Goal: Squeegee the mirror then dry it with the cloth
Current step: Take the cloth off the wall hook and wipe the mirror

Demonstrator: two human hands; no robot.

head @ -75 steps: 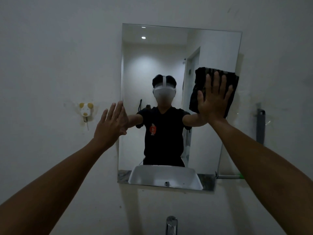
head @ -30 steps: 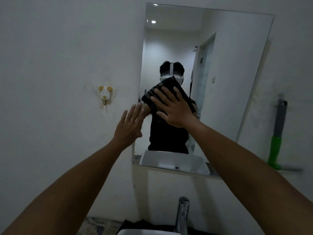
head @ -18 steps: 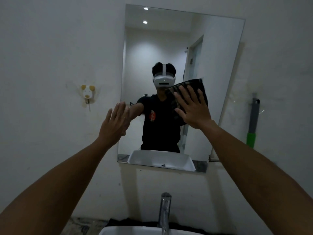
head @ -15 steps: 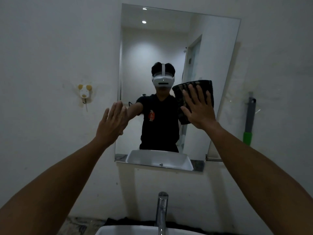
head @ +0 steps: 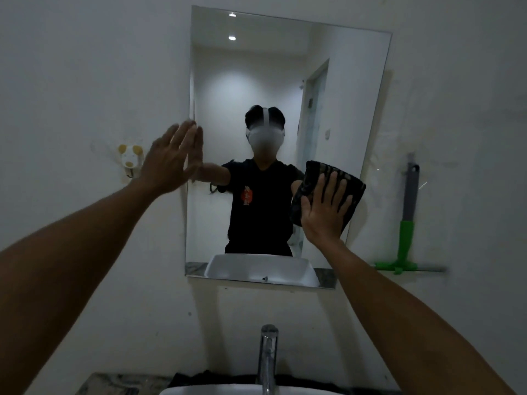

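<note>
One mirror (head: 256,67), one cloth (head: 322,178) under my flat right hand (head: 325,215); left hand (head: 171,161) spread, empty; one squeegee (head: 406,238) hanging.

The mirror (head: 256,81) is bare across its upper half. Lower right, the cloth (head: 346,182) covers it. The faucet (head: 268,357) rises below.

left arm: stretched forward and up, bare | left hand (head: 171,163): flat, fingers (head: 186,135) together, pointing up | right arm: stretched forward, bare | right hand (head: 325,212): palm forward, fingers (head: 332,186) spread, pressed flat on cloth (head: 353,192)
</note>
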